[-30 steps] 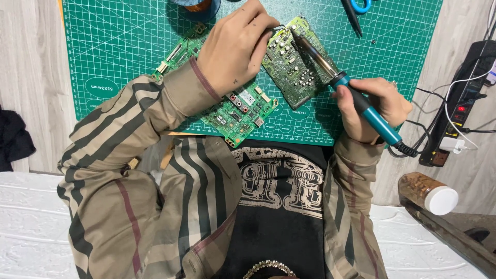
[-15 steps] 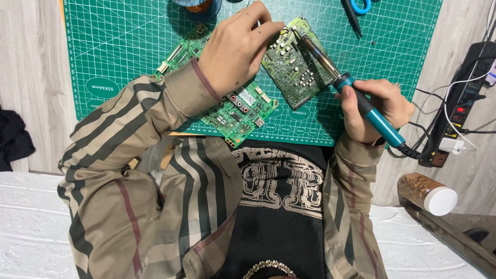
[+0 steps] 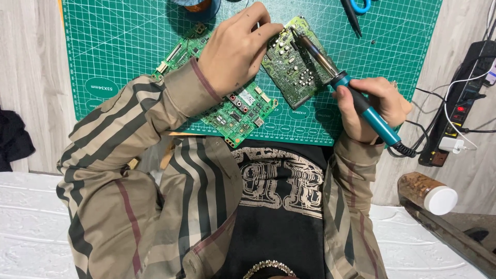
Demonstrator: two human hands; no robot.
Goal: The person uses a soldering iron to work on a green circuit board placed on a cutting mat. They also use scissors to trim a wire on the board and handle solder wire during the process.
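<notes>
Two circuit boards side by side on cutting mat.

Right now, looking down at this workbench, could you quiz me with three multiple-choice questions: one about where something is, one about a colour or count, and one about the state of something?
1. Where does the tip of the soldering iron rest?
A. on the smaller circuit board
B. on the bare mat
C. on the power strip

2. What colour is the cutting mat?
A. grey
B. green
C. red

3. What is the right hand doing?
A. lying open on the mat
B. gripping the iron's teal handle
C. holding scissors

Answers:
1. A, the metal tip meets the upper edge of the smaller circuit board, which the left hand steadies.
2. B, the gridded mat is green.
3. B, its fingers wrap the teal handle.
</notes>
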